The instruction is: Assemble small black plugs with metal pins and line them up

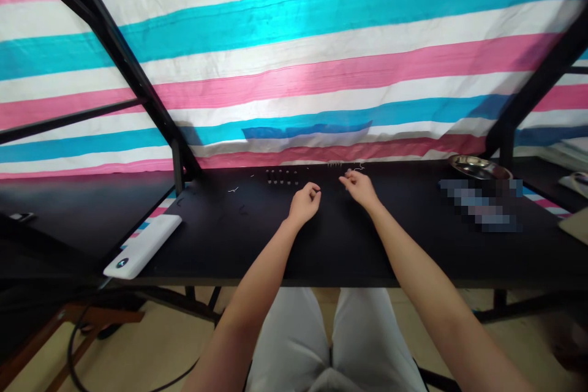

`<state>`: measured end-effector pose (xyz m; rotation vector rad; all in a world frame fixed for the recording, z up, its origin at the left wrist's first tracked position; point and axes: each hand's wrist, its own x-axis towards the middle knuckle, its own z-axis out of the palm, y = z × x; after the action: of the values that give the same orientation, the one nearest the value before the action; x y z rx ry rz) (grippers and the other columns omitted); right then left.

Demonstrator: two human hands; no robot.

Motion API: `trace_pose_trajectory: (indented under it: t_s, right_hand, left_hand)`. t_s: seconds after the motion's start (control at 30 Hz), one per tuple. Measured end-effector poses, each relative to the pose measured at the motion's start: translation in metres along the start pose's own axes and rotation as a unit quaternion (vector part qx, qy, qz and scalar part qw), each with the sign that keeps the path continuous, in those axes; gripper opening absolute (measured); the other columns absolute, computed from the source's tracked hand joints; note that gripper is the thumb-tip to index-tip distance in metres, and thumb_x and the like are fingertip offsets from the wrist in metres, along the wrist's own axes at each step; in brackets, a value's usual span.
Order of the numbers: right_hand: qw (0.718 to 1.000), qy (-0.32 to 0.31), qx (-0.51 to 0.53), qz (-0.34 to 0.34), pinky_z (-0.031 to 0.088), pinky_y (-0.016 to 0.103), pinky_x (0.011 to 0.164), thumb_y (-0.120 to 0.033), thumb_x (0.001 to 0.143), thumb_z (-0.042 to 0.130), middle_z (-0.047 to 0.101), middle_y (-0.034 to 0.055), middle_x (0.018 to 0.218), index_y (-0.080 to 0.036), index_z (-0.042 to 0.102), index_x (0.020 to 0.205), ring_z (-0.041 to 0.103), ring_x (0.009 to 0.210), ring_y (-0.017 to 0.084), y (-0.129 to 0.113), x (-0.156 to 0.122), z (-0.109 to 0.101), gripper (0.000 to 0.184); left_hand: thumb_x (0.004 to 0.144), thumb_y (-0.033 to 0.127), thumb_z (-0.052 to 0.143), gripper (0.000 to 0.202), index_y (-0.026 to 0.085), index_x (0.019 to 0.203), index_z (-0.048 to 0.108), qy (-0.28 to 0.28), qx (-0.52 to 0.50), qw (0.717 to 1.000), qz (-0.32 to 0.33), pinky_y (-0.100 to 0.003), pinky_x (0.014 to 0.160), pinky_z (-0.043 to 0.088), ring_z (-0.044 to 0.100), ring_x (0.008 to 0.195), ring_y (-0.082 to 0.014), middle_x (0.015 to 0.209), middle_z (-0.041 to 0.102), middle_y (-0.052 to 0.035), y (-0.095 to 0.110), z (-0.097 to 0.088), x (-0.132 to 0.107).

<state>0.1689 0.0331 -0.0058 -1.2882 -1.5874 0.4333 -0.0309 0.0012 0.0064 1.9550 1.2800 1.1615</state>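
Note:
My left hand [305, 203] is over the middle of the black table [220, 239], its fingers curled together. Something small and dark may be at its fingertips, too small to name. To the right, my right hand [361, 187] has thumb and fingers pinched, and what they hold cannot be made out. Just beyond my left hand stand several small dark pieces with greyish ends [282, 177], set in two rows. A short row of tiny metallic-looking pieces [334, 165] lies near the far edge, left of my right hand. Thin white scraps [361, 166] are beside my right fingertips.
A white power-bank-like box [143, 247] with a cable lies at the table's left edge. On the far right sits a shiny metal dish [480, 166], with a blurred patch before it. Black frame posts [124, 67] and a striped sheet [294, 67] stand behind.

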Motion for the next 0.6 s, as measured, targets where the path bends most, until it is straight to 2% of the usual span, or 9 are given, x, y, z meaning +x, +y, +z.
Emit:
trace_pose_trajectory:
  t_s: [0.07, 0.1, 0.17, 0.27, 0.4, 0.6]
  right_hand:
    - [0.997, 0.064, -0.017, 0.032, 0.040, 0.027, 0.057, -0.054, 0.073, 0.052, 0.053, 0.0001, 0.051, -0.018, 0.054, 0.069, 0.050, 0.050, 0.014, 0.020, 0.013, -0.013, 0.037]
    - [0.996, 0.070, -0.028, 0.045, 0.040, 0.027, 0.056, -0.055, 0.072, 0.052, 0.054, 0.0009, 0.051, -0.017, 0.054, 0.068, 0.050, 0.050, 0.014, 0.030, 0.018, -0.019, 0.038]
    - [0.994, 0.063, -0.058, 0.060, 0.039, 0.027, 0.055, -0.055, 0.070, 0.053, 0.056, 0.0025, 0.053, -0.017, 0.055, 0.066, 0.050, 0.050, 0.014, 0.044, 0.027, -0.029, 0.038]
    - [0.992, 0.042, -0.104, 0.063, 0.037, 0.027, 0.055, -0.051, 0.069, 0.056, 0.057, 0.0033, 0.053, -0.017, 0.056, 0.063, 0.049, 0.050, 0.014, 0.052, 0.036, -0.035, 0.034]
    - [0.989, 0.015, -0.135, 0.052, 0.037, 0.027, 0.055, -0.044, 0.069, 0.058, 0.057, 0.0030, 0.053, -0.017, 0.056, 0.059, 0.049, 0.050, 0.014, 0.055, 0.045, -0.036, 0.028]
    - [0.986, 0.014, -0.155, 0.062, 0.036, 0.028, 0.056, -0.039, 0.069, 0.058, 0.059, 0.0042, 0.056, -0.017, 0.056, 0.059, 0.051, 0.052, 0.015, 0.069, 0.053, -0.031, 0.024]
  left_hand:
    - [0.078, 0.024, 0.050, 0.015, 0.021, 0.090, 0.059, -0.014, 0.069, 0.997, 0.026, -0.022, 0.056, 0.037, 0.048, 0.052, -0.0099, 0.060, 0.055, 0.0031, 0.002, 0.000, -0.003]
    - [0.079, 0.024, 0.048, 0.016, 0.022, 0.091, 0.060, -0.027, 0.093, 0.995, 0.037, -0.023, 0.056, 0.037, 0.049, 0.053, -0.0107, 0.061, 0.056, 0.0027, 0.003, 0.000, -0.004]
    - [0.081, 0.024, 0.047, 0.018, 0.023, 0.092, 0.061, -0.050, 0.121, 0.990, 0.055, -0.023, 0.057, 0.036, 0.050, 0.055, -0.0122, 0.060, 0.056, 0.0020, 0.005, 0.000, -0.006]
    - [0.082, 0.025, 0.045, 0.021, 0.024, 0.092, 0.062, -0.069, 0.142, 0.985, 0.068, -0.024, 0.056, 0.036, 0.052, 0.054, -0.0136, 0.060, 0.057, 0.0010, 0.006, 0.000, -0.007]
    - [0.083, 0.024, 0.044, 0.022, 0.024, 0.091, 0.064, -0.079, 0.154, 0.982, 0.076, -0.025, 0.056, 0.037, 0.053, 0.055, -0.0145, 0.064, 0.060, -0.0005, 0.004, 0.000, -0.007]
    - [0.082, 0.024, 0.045, 0.022, 0.024, 0.092, 0.065, -0.090, 0.148, 0.982, 0.076, -0.025, 0.060, 0.039, 0.055, 0.057, -0.0156, 0.065, 0.062, -0.0014, 0.003, 0.002, -0.007]
